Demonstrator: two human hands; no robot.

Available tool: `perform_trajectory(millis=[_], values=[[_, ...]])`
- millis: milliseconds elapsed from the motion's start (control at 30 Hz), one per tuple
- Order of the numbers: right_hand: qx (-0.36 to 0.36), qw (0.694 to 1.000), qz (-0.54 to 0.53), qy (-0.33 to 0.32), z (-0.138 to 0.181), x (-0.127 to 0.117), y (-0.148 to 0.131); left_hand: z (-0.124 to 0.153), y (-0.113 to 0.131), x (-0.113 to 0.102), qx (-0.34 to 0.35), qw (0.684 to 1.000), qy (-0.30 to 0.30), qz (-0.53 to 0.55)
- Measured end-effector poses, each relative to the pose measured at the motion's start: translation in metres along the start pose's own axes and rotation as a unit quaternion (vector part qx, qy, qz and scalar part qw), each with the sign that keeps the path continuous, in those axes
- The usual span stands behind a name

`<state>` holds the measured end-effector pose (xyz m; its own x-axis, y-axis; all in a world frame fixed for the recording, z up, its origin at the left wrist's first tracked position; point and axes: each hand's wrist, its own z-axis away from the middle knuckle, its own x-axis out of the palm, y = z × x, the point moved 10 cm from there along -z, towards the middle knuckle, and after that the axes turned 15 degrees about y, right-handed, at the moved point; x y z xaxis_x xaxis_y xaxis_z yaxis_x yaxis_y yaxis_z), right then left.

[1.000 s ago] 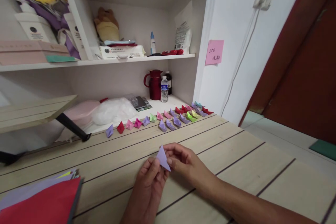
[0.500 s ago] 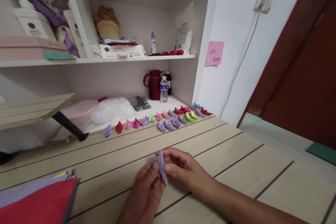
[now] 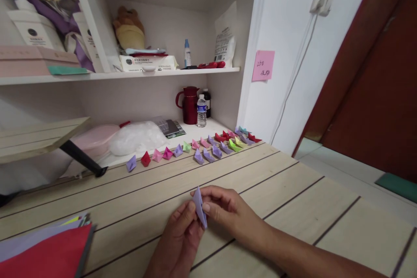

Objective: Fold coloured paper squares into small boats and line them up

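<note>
The desk [image 3: 276, 200] spreads over the lower frame, below the cupboard [image 3: 224, 100] at upper left and centre. Paper boats [image 3: 216, 151] line its far edge, mid-frame. Red paper [image 3: 48, 247] lies lower left. At lower centre, my right hand [image 3: 224, 206] and left hand [image 3: 184, 230] both keep their grip clamped on one small folded lilac paper [image 3: 198, 208], tilted nearly upright between them.

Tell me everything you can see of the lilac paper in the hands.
The lilac paper looks matte and is folded into layers, with straight edges and a pointed top. It shows as a narrow sliver, its top leaning slightly left. The left hand pinches its left side and the right hand holds its right side, over the table.
</note>
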<state>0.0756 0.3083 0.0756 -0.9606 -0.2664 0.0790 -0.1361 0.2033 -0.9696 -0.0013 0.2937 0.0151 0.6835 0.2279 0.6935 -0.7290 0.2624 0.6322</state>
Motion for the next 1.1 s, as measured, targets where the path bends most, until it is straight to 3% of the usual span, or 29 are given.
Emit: perform_trajectory(millis=[133, 233, 433, 667, 933, 1100], values=[[-0.069, 0.983, 0.153, 0.076, 0.002, -0.014, -0.009, -0.003, 0.0, 0.0, 0.023, 1.0, -0.013, -0.001], [-0.104, 0.969, 0.203, 0.094, 0.004, -0.016, -0.013, -0.006, -0.001, 0.0, 0.039, 0.999, -0.015, -0.028], [-0.124, 0.966, 0.197, 0.11, 0.002, -0.019, -0.018, -0.011, 0.007, -0.01, 0.115, 0.989, 0.058, -0.077], [-0.041, 0.988, 0.103, 0.105, -0.005, -0.021, -0.002, -0.011, 0.005, -0.009, 0.142, 0.983, 0.057, -0.1], [-0.071, 0.966, 0.199, 0.146, -0.004, -0.028, 0.0, -0.018, 0.001, -0.013, 0.166, 0.98, 0.064, -0.082], [-0.095, 0.948, 0.262, 0.152, -0.005, -0.031, -0.002, -0.009, -0.004, -0.006, 0.148, 0.982, 0.022, -0.113]])
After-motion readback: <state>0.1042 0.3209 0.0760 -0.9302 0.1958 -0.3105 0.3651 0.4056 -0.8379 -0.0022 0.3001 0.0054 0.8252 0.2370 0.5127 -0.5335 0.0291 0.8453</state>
